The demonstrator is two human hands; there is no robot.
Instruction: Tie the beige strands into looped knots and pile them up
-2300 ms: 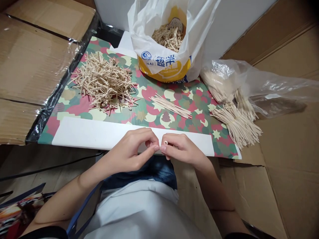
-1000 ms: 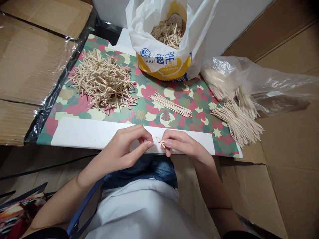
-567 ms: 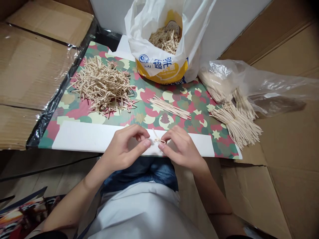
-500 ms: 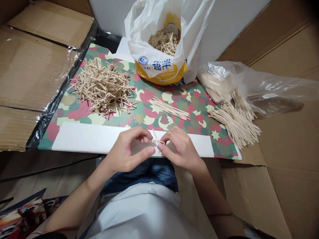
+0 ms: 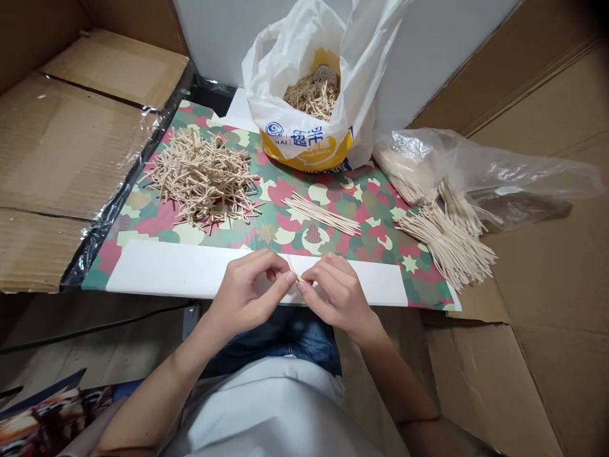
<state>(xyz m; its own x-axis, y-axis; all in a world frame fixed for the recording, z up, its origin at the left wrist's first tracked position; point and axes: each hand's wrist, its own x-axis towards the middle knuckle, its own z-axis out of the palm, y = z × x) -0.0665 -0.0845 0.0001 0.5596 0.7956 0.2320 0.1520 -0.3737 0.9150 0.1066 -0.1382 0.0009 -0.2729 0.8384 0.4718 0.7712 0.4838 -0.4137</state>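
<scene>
A thin, pale cord-like stick (image 5: 292,263) is pinched between my two hands over the white strip at the table's near edge. My left hand (image 5: 254,285) is closed, thumb against forefinger, on its left side. My right hand (image 5: 335,291) pinches it from the right, fingertips almost touching those of the left. Most of the piece is hidden by my fingers. Beyond my hands lies a small row of straight pale sticks (image 5: 323,214). A heap of short, bent or knotted pieces (image 5: 202,178) sits to the left on the patterned sheet (image 5: 273,238).
A white and yellow plastic bag (image 5: 309,143) holding similar pieces stands at the back. Tied bundles of sticks (image 5: 450,244) lie at the right, beside a clear plastic bag (image 5: 476,162). Cardboard (image 5: 80,139) flanks the left side, and more cardboard (image 5: 561,273) the right.
My left thumb and forefinger have closed onto the pale piece, where they were apart before. The loop seen at my right fingertips is now hidden or drawn in. The view has shifted slightly.
</scene>
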